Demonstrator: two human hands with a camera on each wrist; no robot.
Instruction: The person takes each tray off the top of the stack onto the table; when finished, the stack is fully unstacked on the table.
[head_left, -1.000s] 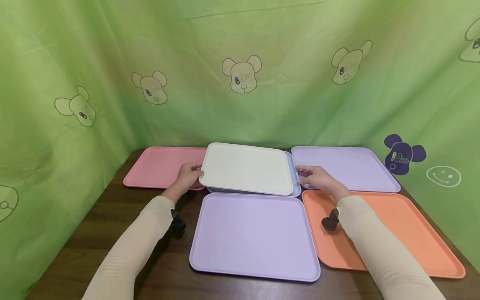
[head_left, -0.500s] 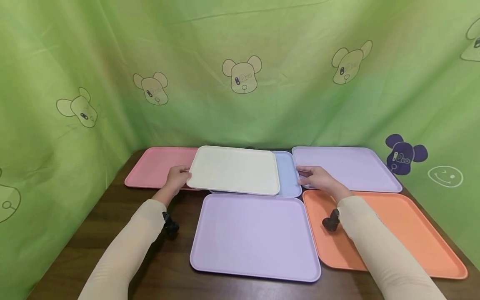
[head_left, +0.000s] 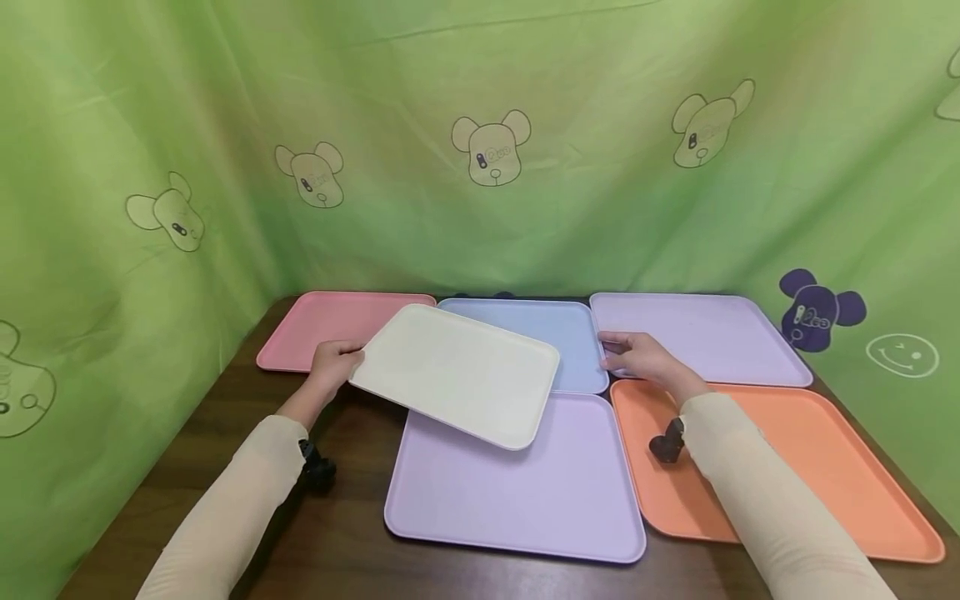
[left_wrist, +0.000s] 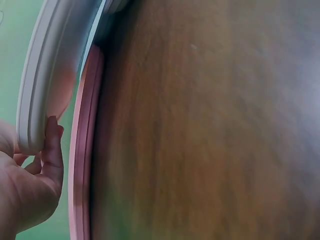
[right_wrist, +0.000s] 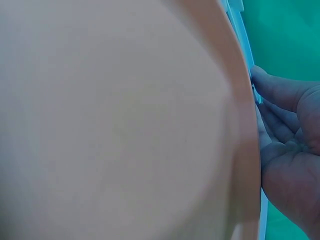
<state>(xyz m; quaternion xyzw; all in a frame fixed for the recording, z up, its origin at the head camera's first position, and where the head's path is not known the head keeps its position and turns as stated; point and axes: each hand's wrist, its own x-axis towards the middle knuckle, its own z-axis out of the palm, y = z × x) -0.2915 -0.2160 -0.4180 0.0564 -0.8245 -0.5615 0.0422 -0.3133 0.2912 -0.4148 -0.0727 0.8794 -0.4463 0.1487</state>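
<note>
My left hand point(head_left: 335, 367) pinches the left edge of a white rectangular tray point(head_left: 453, 375). In the left wrist view the white tray's rim point(left_wrist: 32, 100) sits between thumb and fingers, raised above the table. The tray slants, its near right corner over a light purple tray point(head_left: 517, 500) and its far side over a light blue tray point(head_left: 577, 333). My right hand point(head_left: 637, 357) touches the blue tray's right edge with fingers mostly straight. The right wrist view shows the thumb point(right_wrist: 272, 90) against the blue rim, partly hidden behind the orange tray point(right_wrist: 245, 125).
A pink tray point(head_left: 330, 325) lies at the back left, and another light purple tray point(head_left: 682, 333) at the back right. The orange tray lies under my right forearm. Dark wooden table point(head_left: 330, 542) shows at the front left. A green printed curtain point(head_left: 585, 217) closes off the back and sides.
My left hand has drawn the white tray left and toward me off the blue tray, turning it so its right end swings nearer. The right hand stays at the blue tray's edge.
</note>
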